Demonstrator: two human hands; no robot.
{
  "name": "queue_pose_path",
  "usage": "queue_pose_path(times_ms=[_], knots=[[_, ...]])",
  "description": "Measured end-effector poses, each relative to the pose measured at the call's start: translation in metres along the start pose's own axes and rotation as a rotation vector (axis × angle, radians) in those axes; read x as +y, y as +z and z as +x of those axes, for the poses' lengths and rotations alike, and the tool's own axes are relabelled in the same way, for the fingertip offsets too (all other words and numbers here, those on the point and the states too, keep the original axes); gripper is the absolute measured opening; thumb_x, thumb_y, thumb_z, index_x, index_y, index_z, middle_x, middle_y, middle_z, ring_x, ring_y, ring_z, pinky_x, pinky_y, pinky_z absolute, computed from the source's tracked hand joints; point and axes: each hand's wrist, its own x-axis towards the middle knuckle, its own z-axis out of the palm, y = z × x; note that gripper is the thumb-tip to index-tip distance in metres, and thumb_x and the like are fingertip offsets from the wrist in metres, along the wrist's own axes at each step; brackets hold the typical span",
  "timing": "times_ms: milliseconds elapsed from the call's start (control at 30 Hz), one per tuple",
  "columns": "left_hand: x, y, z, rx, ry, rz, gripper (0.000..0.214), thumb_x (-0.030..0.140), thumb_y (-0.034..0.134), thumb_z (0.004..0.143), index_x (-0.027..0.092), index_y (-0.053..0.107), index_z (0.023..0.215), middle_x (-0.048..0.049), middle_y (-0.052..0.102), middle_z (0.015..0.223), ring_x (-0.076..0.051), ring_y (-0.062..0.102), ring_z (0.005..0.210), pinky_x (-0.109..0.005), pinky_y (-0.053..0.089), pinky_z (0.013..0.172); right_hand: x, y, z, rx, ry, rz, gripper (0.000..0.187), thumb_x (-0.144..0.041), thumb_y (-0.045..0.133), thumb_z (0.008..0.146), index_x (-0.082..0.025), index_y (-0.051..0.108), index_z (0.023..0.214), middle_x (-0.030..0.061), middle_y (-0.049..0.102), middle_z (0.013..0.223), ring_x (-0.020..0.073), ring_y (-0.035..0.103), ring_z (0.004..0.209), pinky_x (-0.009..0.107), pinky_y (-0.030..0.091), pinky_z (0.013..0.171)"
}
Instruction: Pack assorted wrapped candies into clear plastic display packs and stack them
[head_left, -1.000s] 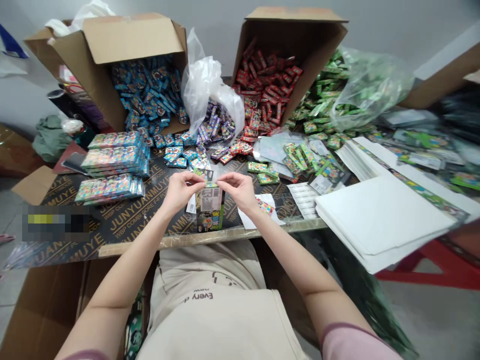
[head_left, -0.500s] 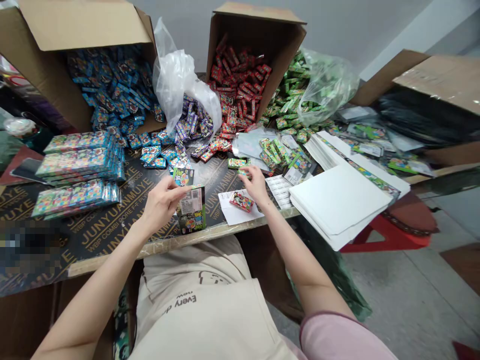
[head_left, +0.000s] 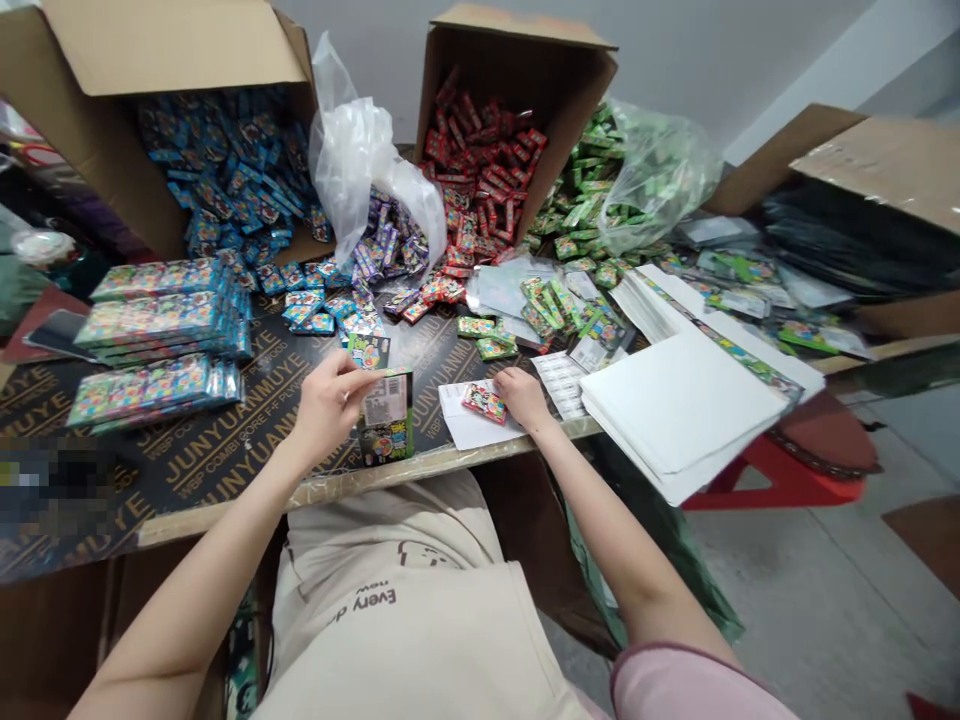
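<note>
My left hand [head_left: 328, 405] pinches a printed card [head_left: 386, 425], green and black with a grey barcode panel, which stands folded near the table's front edge. To its right, a small red packet [head_left: 484, 402] lies on a white sheet of paper [head_left: 456, 418]. At the packet's right end is my right hand [head_left: 520, 397], its fingers closed on the edge; the fingertips are partly hidden. Just beyond that hand lie two green packets, a nearer one [head_left: 496, 347] and a farther one [head_left: 475, 327].
Boxes of blue packets [head_left: 225, 180] and red packets [head_left: 480, 170] stand at the back, with purple packets [head_left: 386, 240] and green packets [head_left: 592, 190] beside them. Bundled packets [head_left: 150, 330] are stacked left. White cards [head_left: 675, 400] overhang the table's edge at right.
My right hand has drawn back from the green packets to the red packet's right end, uncovering the nearer green packet. My left hand and the card have barely moved.
</note>
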Motion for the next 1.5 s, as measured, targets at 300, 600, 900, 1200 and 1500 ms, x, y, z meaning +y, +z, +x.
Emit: queue_pose_path(times_ms=[300,600,900,1200,1500], knots=[[-0.009,0.003,-0.004,0.156,-0.030,-0.086,0.011,0.016,0.063,0.081,0.018,0.069,0.072,-0.0023,0.062,0.071,-0.015,0.061,0.068,-0.026,0.047,0.064,0.006,-0.006,-0.001,-0.038,0.038,0.092,0.012,-0.020,0.052,0.080,-0.018,0.058,0.071,0.0089,0.065,0.073,0.0227,0.060,0.072,0.030,0.038,0.065],[-0.009,0.006,-0.004,0.177,0.004,-0.100,0.009,0.012,0.063,0.079,0.018,0.067,0.074,-0.0026,0.062,0.074,-0.015,0.062,0.071,-0.027,0.048,0.066,-0.117,-0.085,0.038,0.016,-0.049,0.958,0.020,-0.039,0.063,0.078,-0.021,0.057,0.076,0.0097,0.065,0.116,0.0274,0.056,0.117,0.039,0.042,0.091],[0.000,0.004,-0.004,0.178,0.004,-0.068,0.004,0.015,0.063,0.076,0.017,0.066,0.077,-0.0027,0.061,0.076,-0.015,0.060,0.070,-0.027,0.048,0.066,-0.192,-0.104,0.071,-0.483,-0.212,1.156,0.027,-0.040,0.071,0.071,-0.017,0.056,0.071,-0.0003,0.061,0.072,0.0125,0.055,0.069,0.027,0.043,0.068],[-0.001,0.019,-0.002,0.237,-0.058,0.046,0.018,0.022,0.067,0.081,0.017,0.060,0.065,-0.0002,0.054,0.069,-0.014,0.054,0.065,-0.025,0.040,0.061,-0.196,-0.080,0.072,-0.443,-0.094,1.241,0.024,-0.032,0.074,0.066,-0.017,0.055,0.069,-0.0024,0.059,0.065,0.0103,0.053,0.060,0.025,0.043,0.062],[-0.022,-0.009,-0.013,0.021,-0.145,0.430,0.026,0.028,0.048,0.093,0.020,0.070,0.105,-0.0077,0.055,0.082,-0.022,0.053,0.078,-0.034,0.045,0.069,-0.109,-0.022,0.075,-0.189,-0.241,0.240,0.027,-0.017,0.061,0.081,-0.018,0.071,0.107,0.0157,0.062,0.120,0.0309,0.050,0.111,0.047,0.037,0.089]])
